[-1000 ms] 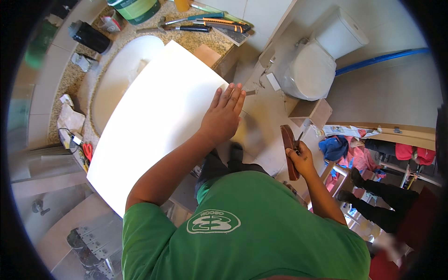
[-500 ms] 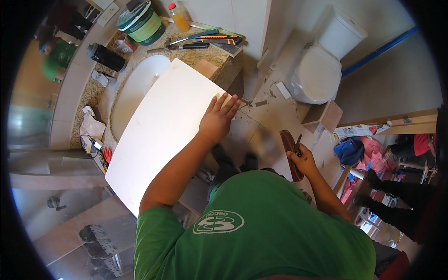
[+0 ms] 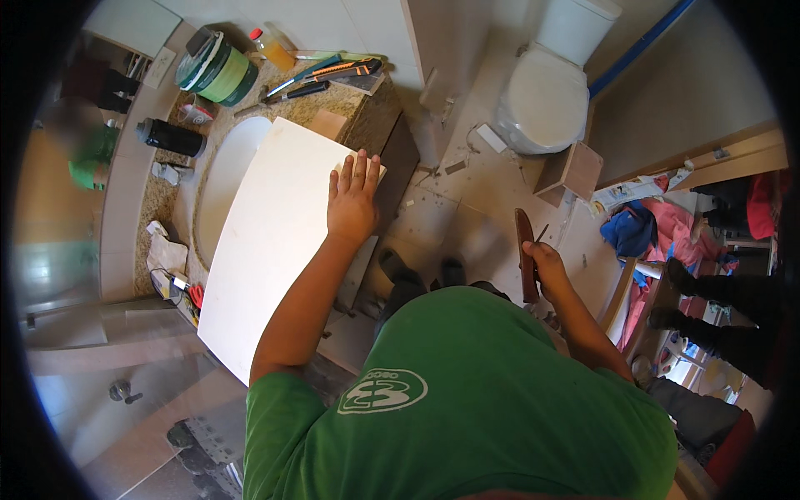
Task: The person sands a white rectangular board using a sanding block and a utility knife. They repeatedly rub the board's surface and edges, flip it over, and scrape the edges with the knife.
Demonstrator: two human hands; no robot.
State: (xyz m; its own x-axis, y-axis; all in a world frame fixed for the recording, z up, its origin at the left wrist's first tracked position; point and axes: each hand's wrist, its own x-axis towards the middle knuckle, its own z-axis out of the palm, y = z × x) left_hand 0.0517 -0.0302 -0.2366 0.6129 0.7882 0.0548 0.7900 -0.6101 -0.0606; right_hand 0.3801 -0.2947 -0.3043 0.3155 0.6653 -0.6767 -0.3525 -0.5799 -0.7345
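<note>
A large white board (image 3: 271, 221) lies slanting over the sink and the countertop's edge. My left hand (image 3: 353, 208) rests flat on the board near its right corner, fingers stretched out. To the right, held low over the floor and apart from the board, is a reddish-brown wooden hand plane (image 3: 525, 254). My right hand (image 3: 547, 268) is closed round it, and a thin dark piece sticks up beside the fingers. The plane's underside and far side are hard to make out.
On the granite counter (image 3: 350, 104) stand a green bucket (image 3: 221, 75), a juice bottle (image 3: 273, 52) and a black bottle (image 3: 171, 137), with a utility knife (image 3: 346, 70) nearby. A toilet (image 3: 546, 104) and scattered debris are beyond. Another person's legs (image 3: 717, 304) show at right.
The whole view has shifted, moving the counter and board leftward. My right hand has turned the plane so it appears narrower. My left hand stays on the board.
</note>
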